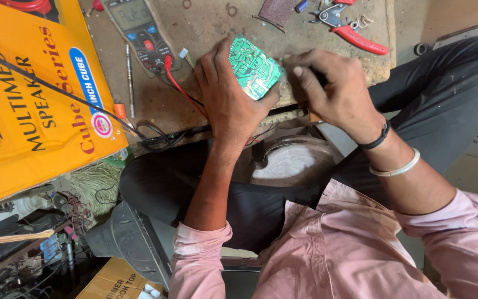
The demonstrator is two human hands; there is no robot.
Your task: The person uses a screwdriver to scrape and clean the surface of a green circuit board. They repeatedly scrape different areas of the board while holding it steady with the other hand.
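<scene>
From the head camera, looking down, we see our left hand [229, 94] wrapped around a small green printed circuit board [254, 67], its grip closed on the board's near edge, thumb under and fingers over the left side. The board sits tilted at the front edge of a worn brown work surface [206, 25], solder side up.

Our right hand [332, 88] has its grip pinched shut on a thin dark tool; we cannot tell its kind, but its tip meets the board's right edge.

We judge the board light, stiff and brittle, with sharp solder points, so best held by its bare edges.

Nearby lie a grey multimeter [139, 30] with a red lead, red-handled pliers [355, 30] and a yellow cardboard box [29, 105].
</scene>
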